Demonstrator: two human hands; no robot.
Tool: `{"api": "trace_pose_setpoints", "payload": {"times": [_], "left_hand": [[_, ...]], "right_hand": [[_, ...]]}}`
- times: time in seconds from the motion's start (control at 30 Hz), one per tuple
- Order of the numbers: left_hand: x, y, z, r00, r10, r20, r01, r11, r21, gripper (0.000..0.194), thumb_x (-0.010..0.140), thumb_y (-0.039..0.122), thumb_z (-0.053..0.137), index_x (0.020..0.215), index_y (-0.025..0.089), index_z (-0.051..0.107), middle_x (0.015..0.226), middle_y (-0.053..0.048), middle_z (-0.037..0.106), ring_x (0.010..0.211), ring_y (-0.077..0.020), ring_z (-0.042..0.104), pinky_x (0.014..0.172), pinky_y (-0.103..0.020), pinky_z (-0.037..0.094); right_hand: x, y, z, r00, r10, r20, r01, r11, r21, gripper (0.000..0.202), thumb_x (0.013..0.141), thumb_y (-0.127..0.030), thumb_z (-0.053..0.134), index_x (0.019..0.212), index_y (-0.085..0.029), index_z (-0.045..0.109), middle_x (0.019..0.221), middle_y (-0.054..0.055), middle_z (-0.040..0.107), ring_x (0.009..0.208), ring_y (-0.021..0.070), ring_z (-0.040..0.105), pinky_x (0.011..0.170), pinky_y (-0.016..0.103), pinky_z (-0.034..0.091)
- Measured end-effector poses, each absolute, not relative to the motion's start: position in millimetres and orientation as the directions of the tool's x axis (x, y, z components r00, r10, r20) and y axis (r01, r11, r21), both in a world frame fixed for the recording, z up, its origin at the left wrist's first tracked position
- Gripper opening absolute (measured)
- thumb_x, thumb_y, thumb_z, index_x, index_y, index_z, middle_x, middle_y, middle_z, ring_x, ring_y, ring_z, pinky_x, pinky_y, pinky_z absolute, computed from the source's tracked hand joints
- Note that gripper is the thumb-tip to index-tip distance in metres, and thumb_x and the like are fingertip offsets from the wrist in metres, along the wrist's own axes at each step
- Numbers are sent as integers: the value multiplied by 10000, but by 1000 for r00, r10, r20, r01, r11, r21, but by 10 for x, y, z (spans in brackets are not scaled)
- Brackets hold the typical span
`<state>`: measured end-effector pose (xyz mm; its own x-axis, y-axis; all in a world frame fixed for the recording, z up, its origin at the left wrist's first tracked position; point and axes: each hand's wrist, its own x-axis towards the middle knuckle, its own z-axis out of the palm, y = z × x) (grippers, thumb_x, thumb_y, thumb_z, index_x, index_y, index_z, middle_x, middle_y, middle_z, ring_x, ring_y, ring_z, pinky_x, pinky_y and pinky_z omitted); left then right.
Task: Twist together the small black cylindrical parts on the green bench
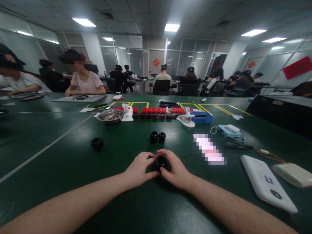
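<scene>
Between my two hands sits a short, glossy black cylindrical part (161, 161) with a round opening on top, resting on or just above the green table. My left hand (140, 166) curves round its left side, fingers and thumb against it. From the right, my right hand (175, 169) closes on the same part with its thumb at the near side. Farther back, two similar black parts stand side by side, a larger one (154, 136) and a smaller one (162, 136). Off to the left lies another black part (97, 144), looking tilted.
Across the green table (117, 204) stand a metal bowl (110, 116) of small pieces, white clamps (186, 119), red bins (156, 110) and a blue tray (202, 117). A white power bank (266, 182) and a blurred-out phone (209, 149) lie right. A person (84, 78) sits opposite, left.
</scene>
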<state>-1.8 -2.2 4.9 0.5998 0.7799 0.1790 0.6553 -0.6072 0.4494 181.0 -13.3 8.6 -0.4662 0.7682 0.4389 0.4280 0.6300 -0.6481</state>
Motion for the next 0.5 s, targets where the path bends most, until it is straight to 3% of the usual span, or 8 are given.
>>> {"api": "trace_pose_setpoints", "payload": {"times": [0.13, 0.3, 0.5], "left_hand": [[-15, -22, 41, 597, 778, 193, 654, -612, 444, 340, 740, 408, 558, 1023, 220, 555, 1082, -55, 500, 1013, -227, 436, 887, -389, 367], [-3, -27, 53, 595, 782, 188, 656, -607, 449, 304, 743, 386, 560, 1001, 227, 565, 1055, -48, 509, 984, -222, 451, 865, -379, 381], [-11, -26, 62, 596, 781, 188, 652, -607, 454, 340, 736, 390, 566, 1038, 234, 548, 1072, -47, 504, 996, -224, 442, 873, -386, 372]], "right_hand": [[1812, -135, 86, -439, 766, 470, 443, 639, -628, 521, 663, -141, 541, 1150, -206, 367, 1105, 86, 493, 1031, 220, 469, 890, 402, 376], [1794, -109, 75, -336, 832, 442, 533, 555, -639, 436, 645, -254, 627, 1036, -201, 443, 933, 62, 529, 876, 217, 524, 782, 392, 434], [1806, -123, 60, -432, 780, 452, 435, 620, -653, 484, 662, -111, 536, 1113, -206, 390, 1045, 66, 523, 968, 189, 508, 864, 369, 410]]}}
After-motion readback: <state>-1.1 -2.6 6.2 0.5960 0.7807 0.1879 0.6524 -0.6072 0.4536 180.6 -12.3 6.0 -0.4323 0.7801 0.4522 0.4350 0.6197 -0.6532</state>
